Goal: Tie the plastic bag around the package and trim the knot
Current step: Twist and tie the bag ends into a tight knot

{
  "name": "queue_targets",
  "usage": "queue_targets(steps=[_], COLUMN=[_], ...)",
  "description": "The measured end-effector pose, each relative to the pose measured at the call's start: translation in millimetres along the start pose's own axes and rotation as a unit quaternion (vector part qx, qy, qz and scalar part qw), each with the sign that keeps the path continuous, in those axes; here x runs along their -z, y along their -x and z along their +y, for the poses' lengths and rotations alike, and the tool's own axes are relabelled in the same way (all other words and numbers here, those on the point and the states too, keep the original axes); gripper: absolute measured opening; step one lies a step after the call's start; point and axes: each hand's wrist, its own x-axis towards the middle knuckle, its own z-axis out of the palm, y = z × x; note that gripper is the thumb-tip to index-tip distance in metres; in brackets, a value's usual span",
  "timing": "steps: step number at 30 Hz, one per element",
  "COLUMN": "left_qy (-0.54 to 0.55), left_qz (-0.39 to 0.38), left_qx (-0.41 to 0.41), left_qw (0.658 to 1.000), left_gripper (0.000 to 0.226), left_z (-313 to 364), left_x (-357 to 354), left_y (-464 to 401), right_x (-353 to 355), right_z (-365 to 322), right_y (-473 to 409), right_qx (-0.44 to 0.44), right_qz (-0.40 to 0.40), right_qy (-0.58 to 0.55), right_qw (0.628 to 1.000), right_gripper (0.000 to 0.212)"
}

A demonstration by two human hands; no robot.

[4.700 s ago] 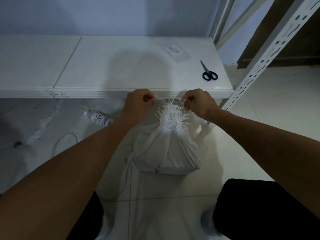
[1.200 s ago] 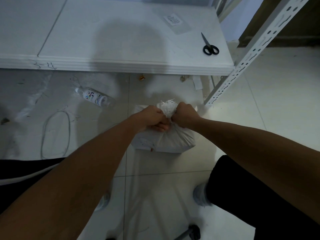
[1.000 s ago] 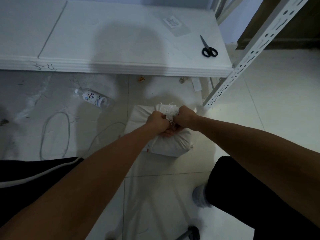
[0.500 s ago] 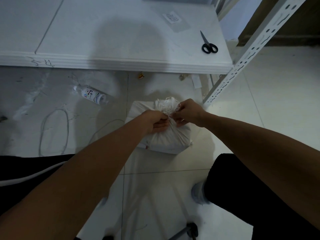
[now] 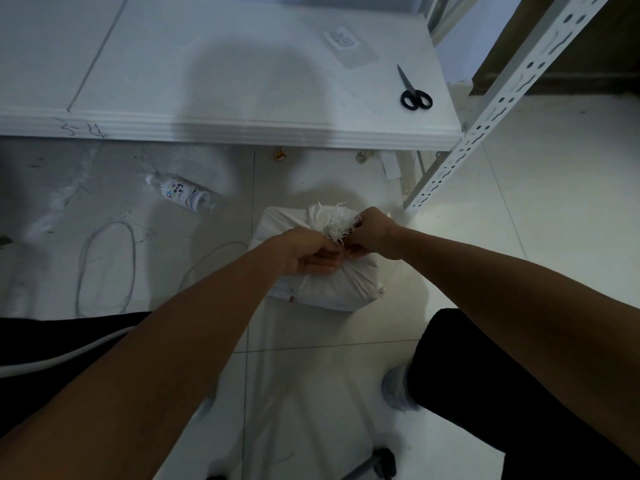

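Centrally, the left hand (image 5: 308,252) and right hand (image 5: 372,233) meet, both pinched closed on the gathered neck of the white plastic bag (image 5: 332,278), whose frayed tuft (image 5: 337,220) sticks up between them. It sits on the floor tiles. Scissors (image 5: 414,93) lie upper right on the white shelf (image 5: 207,64); a bottle (image 5: 185,195) lies left.

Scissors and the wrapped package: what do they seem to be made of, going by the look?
Scissors: black loops, likely plastic, with thin grey blades that look metal. Package: wrapped in thin, white, matte bag material that creases into folds; its frayed tuft between the left hand and right hand suggests woven plastic. Contents hidden.
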Motion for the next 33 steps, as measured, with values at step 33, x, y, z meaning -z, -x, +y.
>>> queue_targets(steps=[33], left_qy=[0.12], left_qz=[0.082], left_qx=[-0.025], left_qw=[0.989], left_gripper=[0.016], left_z=[2.2], left_x=[-20.7], left_y=[-3.7], right_x=[19.9], right_z=[9.0], right_y=[7.2], right_qx=[-0.041], right_qz=[-0.062], right_qy=[-0.107], right_qw=[0.991], right_gripper=[0.007])
